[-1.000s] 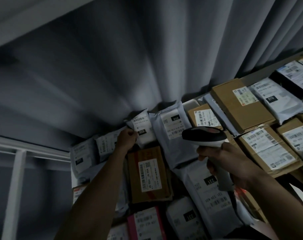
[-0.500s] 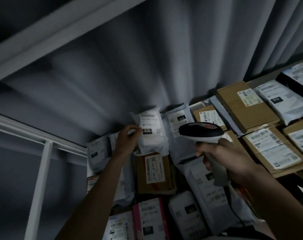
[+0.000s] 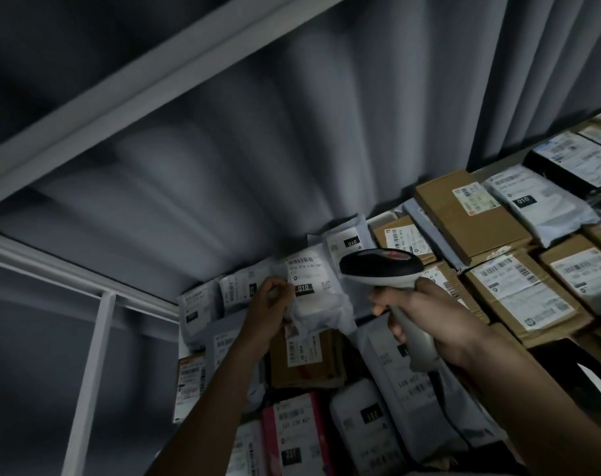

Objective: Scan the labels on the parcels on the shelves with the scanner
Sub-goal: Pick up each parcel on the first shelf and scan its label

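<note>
The left edge of a white poly parcel (image 3: 318, 297) was pinched by the curled fingers of the left hand (image 3: 269, 304), and the parcel was held with its label (image 3: 305, 273), marked 010, turned up toward the camera. The handle of the scanner (image 3: 384, 269) was gripped in the closed right hand (image 3: 426, 314), the dark head of the scanner being held just beside the right edge of the held parcel, close over the label. Below the held parcel a brown cardboard box (image 3: 309, 362) was seen lying on the shelf, with a grey mailer (image 3: 405, 383) to its right under the right hand. More labelled boxes (image 3: 522, 300) and bags were packed closely across the shelf toward the right. A grey curtain (image 3: 257, 166) was hung behind the shelf, and a white shelf frame (image 3: 89, 355) was seen at the left.
</note>
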